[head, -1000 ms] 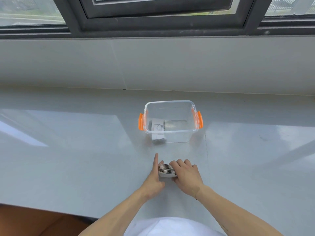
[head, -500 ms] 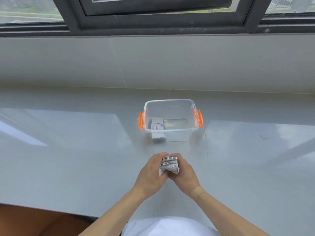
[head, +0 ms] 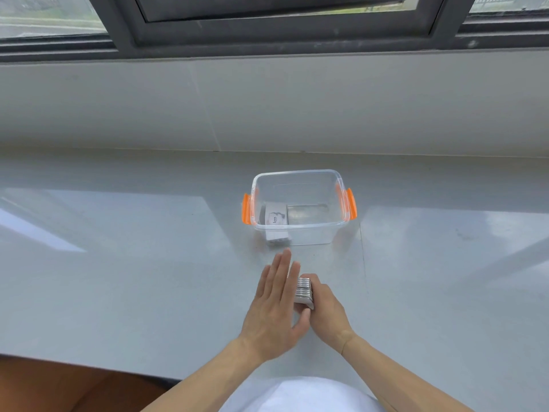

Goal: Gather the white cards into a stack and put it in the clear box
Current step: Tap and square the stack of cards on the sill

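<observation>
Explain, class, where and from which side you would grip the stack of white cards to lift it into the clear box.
Probably grip the stack of cards across its two broad faces, from above. It stands on edge, thin edges up, between the flat left hand and the curled right hand, so pinching the faces should keep the cards together. The clear box is open-topped.

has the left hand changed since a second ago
Yes. The left hand has opened flat against the stack of cards, its fingertips now reaching closer to the clear box.
</observation>
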The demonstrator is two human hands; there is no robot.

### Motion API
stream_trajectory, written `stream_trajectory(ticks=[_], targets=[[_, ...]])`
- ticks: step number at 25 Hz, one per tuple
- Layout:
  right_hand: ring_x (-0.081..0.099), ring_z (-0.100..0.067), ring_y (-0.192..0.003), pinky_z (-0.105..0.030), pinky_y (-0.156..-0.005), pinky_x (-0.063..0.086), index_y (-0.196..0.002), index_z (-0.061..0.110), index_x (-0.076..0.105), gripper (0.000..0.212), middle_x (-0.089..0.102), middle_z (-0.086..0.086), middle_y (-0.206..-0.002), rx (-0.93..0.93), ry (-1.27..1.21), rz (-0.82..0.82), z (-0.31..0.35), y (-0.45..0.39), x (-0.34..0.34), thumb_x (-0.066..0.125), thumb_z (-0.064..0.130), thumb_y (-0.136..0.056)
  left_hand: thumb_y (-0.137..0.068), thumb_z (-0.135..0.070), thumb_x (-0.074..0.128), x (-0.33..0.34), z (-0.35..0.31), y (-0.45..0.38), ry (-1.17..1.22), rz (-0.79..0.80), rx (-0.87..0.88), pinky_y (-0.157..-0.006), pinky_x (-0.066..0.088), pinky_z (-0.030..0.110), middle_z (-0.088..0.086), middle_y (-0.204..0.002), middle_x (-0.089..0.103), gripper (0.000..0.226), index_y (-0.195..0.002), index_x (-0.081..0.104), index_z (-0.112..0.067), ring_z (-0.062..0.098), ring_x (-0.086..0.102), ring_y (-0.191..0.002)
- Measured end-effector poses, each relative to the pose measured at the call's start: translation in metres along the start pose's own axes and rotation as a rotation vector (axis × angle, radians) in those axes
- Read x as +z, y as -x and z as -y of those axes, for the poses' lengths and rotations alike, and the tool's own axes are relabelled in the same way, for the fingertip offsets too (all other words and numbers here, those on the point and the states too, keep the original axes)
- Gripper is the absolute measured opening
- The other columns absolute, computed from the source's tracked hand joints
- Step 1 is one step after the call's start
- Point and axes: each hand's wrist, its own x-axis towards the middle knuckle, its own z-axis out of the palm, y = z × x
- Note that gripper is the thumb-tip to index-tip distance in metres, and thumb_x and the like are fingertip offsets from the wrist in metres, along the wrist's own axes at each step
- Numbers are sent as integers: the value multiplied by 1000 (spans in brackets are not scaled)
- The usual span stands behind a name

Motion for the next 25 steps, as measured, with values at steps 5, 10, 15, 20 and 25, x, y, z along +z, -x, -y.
stream_trajectory(ticks=[5,10,15,20,25], targets=[[53,-7,-74,-36,-62,52,-98,48,39,30,54,15,-77,-20,48,2,-1,0,-1,59,33,-81,-90,-44,46,6,-3,4,-148,121,80,-120,5,37,5,-163,-3,81,-153,8,-9,21,7,-150],[58,-5,-81,-35,-66,53,-103,48,40,31,61,14,-83,-7,23,8,-1,-1,-2,52,45,-74,-91,-39,47,3,-1,2,-32,75,19,-122,9,41,13,-163,5,81,-153,4,-8,23,3,-150],[57,-7,-80,-34,-63,49,-111,52,37,43,61,13,-83,26,34,23,-3,-3,0,52,37,-74,-90,-37,45,7,4,2,-115,210,52,-119,6,40,6,-163,2,78,-153,10,-9,20,0,-150],[54,-10,-79,-34,-62,48,-116,46,36,44,56,15,-79,20,94,62,-2,-6,-2,52,33,-77,-79,-31,55,1,1,-7,-183,147,78,-115,33,43,5,-142,50,74,-146,33,-11,23,46,-133],[49,-23,-83,-36,-64,35,-107,31,41,32,57,12,-81,-239,524,77,7,-16,-21,54,43,-80,-75,-27,57,-18,21,-27,-99,185,-49,-99,38,31,-5,-108,59,42,-117,54,-21,19,55,-100]])
